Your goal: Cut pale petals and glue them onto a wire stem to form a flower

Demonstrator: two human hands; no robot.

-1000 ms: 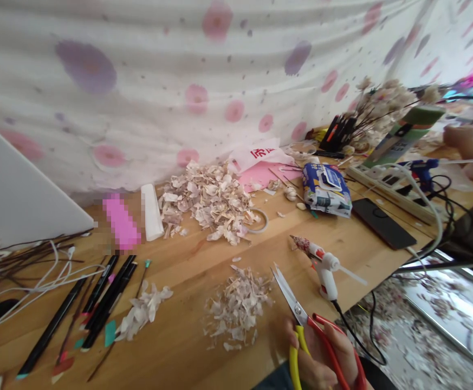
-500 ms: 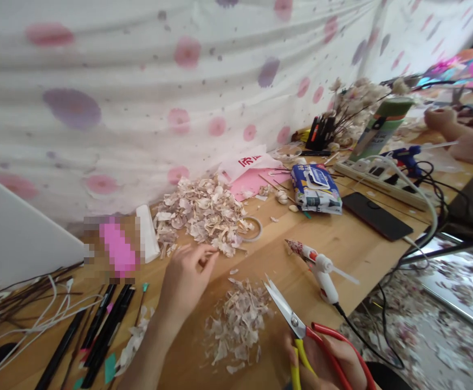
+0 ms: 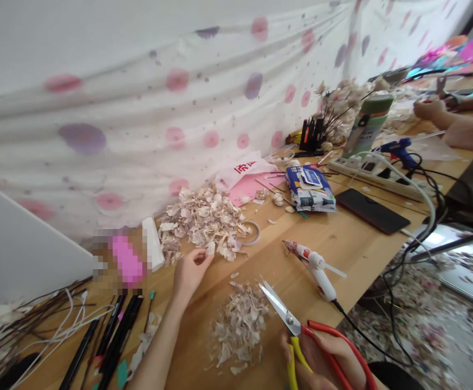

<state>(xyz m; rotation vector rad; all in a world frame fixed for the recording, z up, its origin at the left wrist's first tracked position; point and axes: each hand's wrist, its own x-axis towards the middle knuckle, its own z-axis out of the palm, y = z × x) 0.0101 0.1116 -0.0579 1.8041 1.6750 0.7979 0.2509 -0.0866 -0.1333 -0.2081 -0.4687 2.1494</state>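
My left hand [image 3: 190, 275] pinches a pale dried petal [image 3: 210, 248] between thumb and fingertips, at the front edge of a large heap of dried petals [image 3: 203, 214]. In my right hand [image 3: 321, 352] is a pair of scissors [image 3: 290, 319] with one yellow and one red handle. Their blades point up and to the left, slightly apart at the tips. Just left of the blades lies a smaller pile of petal pieces [image 3: 242, 325] on the wooden table [image 3: 203, 346].
A white glue gun [image 3: 319, 273] lies right of the scissors, its cord running over the table edge. Behind are a tape roll [image 3: 251, 233], a wipes pack [image 3: 310, 187], a black phone [image 3: 373, 210] and a power strip [image 3: 382, 176]. Another person's hand [image 3: 431, 108] is at far right.
My left hand has picked up a petal at the heap's front edge and now holds it. The camera view has shifted slightly; the scissors stay in my right hand.
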